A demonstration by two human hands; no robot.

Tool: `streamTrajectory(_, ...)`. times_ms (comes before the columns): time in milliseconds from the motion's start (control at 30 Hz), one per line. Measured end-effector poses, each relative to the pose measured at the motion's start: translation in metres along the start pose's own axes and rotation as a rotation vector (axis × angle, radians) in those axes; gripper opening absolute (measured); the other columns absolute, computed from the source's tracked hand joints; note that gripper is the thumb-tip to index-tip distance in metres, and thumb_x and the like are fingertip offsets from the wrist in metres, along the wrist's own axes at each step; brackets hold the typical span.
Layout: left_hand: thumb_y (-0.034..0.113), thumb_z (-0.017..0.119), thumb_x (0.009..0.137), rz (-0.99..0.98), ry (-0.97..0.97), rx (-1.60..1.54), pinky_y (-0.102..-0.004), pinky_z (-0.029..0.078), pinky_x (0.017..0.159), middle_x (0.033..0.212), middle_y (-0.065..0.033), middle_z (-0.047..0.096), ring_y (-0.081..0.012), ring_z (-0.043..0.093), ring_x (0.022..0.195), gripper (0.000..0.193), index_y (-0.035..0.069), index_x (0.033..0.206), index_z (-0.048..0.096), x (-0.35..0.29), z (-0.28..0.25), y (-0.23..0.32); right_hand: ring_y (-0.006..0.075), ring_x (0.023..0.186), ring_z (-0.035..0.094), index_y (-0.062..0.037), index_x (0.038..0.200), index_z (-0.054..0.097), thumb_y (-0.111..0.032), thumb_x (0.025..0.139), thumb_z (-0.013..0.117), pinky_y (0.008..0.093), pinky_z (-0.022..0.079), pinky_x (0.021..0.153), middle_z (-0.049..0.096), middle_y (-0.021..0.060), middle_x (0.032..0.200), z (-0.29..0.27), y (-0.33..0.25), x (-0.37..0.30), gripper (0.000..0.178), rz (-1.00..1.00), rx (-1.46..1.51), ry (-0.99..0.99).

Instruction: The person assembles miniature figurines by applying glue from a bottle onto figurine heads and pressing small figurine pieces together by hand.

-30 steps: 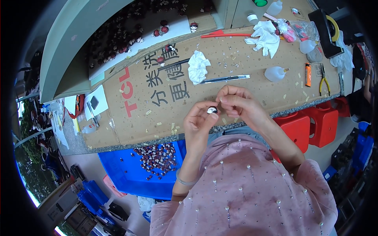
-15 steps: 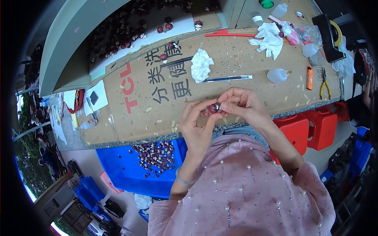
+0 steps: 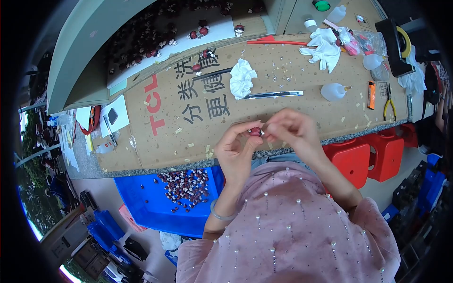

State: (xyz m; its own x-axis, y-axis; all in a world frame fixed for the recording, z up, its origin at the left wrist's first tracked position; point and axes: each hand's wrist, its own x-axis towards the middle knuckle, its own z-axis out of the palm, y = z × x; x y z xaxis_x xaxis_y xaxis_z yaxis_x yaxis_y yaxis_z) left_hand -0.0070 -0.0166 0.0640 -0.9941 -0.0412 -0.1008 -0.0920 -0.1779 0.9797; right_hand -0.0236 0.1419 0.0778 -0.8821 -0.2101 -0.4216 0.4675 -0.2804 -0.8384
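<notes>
My left hand (image 3: 234, 151) pinches a small figurine (image 3: 255, 132) with a glossy dark-red head between thumb and fingertips, above the near edge of the cardboard-covered table (image 3: 165, 153). Just right of it, my right hand (image 3: 298, 133) has bent fingers smeared by motion; whether anything is in them cannot be made out. Below and left of my left hand, a blue bin (image 3: 137, 219) holds a heap of small dark-red and white pieces (image 3: 186, 184). Beyond my hands lie a crumpled white cloth (image 3: 242, 80) and a slim cutter-like tool (image 3: 276, 95).
Similar figurines (image 3: 203, 31) fill a grey cabinet (image 3: 71, 56) at the far left. To the right are a squeeze bottle (image 3: 333, 91), white gloves (image 3: 323, 49), an orange tube (image 3: 371, 94), yellow-handled pliers (image 3: 390, 107) and a tape dispenser (image 3: 392, 47). Red stools (image 3: 349, 162) stand under the table edge.
My right hand has drawn back slightly from the figurine, its fingers moving off it. The figurine has turned a little in my left hand, which stays nearly in place.
</notes>
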Motion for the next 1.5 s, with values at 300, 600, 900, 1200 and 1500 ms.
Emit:
streamTrajectory(300, 0.001, 0.068, 0.081, 0.027, -0.04, -0.164, -0.0234, 0.046, 0.074, 0.09, -0.0109, 0.065, -0.0113, 0.058, 0.081, 0.018, -0.004, 0.097, 0.062, 0.001, 0.003, -0.001, 0.017, 0.109, 0.049, 0.0019, 0.124, 0.044, -0.006, 0.078, 0.07, 0.0289, 0.038, 0.092, 0.053, 0.0107, 0.12, -0.078, 0.007, 0.001, 0.053, -0.798, -0.586, 0.852)
streamTrajectory(600, -0.004, 0.064, 0.081, -0.11, -0.059, -0.383, -0.024, 0.048, 0.074, 0.089, -0.0098, 0.064, -0.0115, 0.06, 0.082, 0.021, -0.004, 0.102, 0.061, -0.003, 0.014, 0.0, 0.0167, 0.102, 0.055, 0.0029, 0.117, 0.054, -0.006, 0.083, 0.064, 0.0294, 0.041, 0.091, 0.058, 0.0118, 0.114, -0.091, 0.019, 0.012, 0.037, -0.552, -0.432, 0.566)
streamTrajectory(900, -0.013, 0.062, 0.077, -0.095, -0.026, -0.304, -0.0211, 0.049, 0.068, 0.092, -0.0113, 0.064, -0.0111, 0.06, 0.081, 0.03, -0.005, 0.105, 0.061, -0.002, 0.014, 0.004, 0.0266, 0.078, 0.065, 0.0066, 0.111, 0.056, -0.005, 0.071, 0.076, 0.0305, 0.052, 0.069, 0.065, 0.0176, 0.096, -0.045, -0.005, -0.034, 0.046, -0.827, -0.812, 0.229)
streamTrajectory(1200, -0.013, 0.06, 0.078, -0.088, -0.015, -0.306, -0.0207, 0.049, 0.07, 0.095, -0.0114, 0.064, -0.0102, 0.059, 0.083, 0.029, -0.005, 0.106, 0.062, 0.0, 0.007, 0.007, 0.0265, 0.065, 0.064, 0.0087, 0.101, 0.06, -0.007, 0.063, 0.08, 0.0318, 0.05, 0.059, 0.065, 0.0193, 0.079, -0.038, -0.009, -0.037, 0.046, -1.038, -0.874, 0.132)
streamTrajectory(1500, -0.012, 0.061, 0.078, -0.083, -0.011, -0.313, -0.0204, 0.048, 0.071, 0.093, -0.0093, 0.064, -0.0102, 0.059, 0.084, 0.029, -0.005, 0.106, 0.062, 0.002, 0.005, 0.008, 0.0284, 0.069, 0.066, 0.0076, 0.099, 0.063, 0.001, 0.058, 0.08, 0.0306, 0.051, 0.057, 0.066, 0.0193, 0.083, -0.032, -0.01, -0.032, 0.045, -1.039, -0.886, 0.119)
